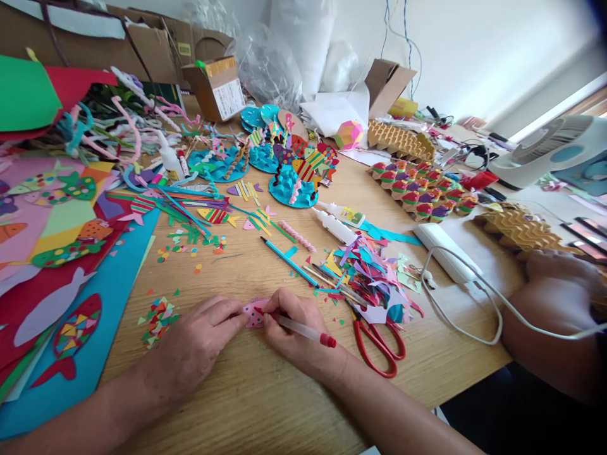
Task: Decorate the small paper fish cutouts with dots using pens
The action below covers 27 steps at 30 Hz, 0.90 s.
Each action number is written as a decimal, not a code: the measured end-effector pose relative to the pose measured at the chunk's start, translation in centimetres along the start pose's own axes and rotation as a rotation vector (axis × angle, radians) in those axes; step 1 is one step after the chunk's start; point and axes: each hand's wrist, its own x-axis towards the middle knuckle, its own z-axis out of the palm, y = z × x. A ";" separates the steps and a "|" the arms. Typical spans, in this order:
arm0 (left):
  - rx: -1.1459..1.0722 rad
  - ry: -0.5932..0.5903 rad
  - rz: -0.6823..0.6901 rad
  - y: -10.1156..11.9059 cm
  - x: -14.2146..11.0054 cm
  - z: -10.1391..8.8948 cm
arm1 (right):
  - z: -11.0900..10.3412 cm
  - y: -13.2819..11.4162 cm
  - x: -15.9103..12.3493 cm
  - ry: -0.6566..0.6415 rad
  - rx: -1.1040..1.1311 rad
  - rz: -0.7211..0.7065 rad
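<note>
My right hand [296, 354] is closed around a red pen [307, 330] with a clear barrel, its red end pointing right. The pen's front meets a small pink spotted paper cutout [254, 315] on the table. With its fingers pressed together, my left hand [192, 344] pinches the cutout's left edge. Both hands partly cover the cutout, so its full shape is hidden. Left of my left hand lies a pile of tiny coloured paper chips [159, 319]. Right of my right hand are red-handled scissors [379, 344], their blades under paper scraps [379, 278].
A blue pen [290, 262] and white glue bottles [336, 226] lie ahead. Paper fish on coloured sheets [128, 253] fill the left side. Blue egg-carton pieces [294, 189] stand behind. At right are a white power strip [446, 253] with its cable, a fan [545, 151] and another person's arm [554, 309].
</note>
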 end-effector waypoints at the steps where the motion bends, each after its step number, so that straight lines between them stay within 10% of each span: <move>1: 0.002 -0.002 0.002 0.0 0.0 0.0 | 0.0 0.0 0.0 -0.002 0.002 0.005; 27: 0.036 -0.096 0.004 0.4 0.4 -0.9 | -0.7 -0.4 -0.8 0.004 -0.013 0.093</move>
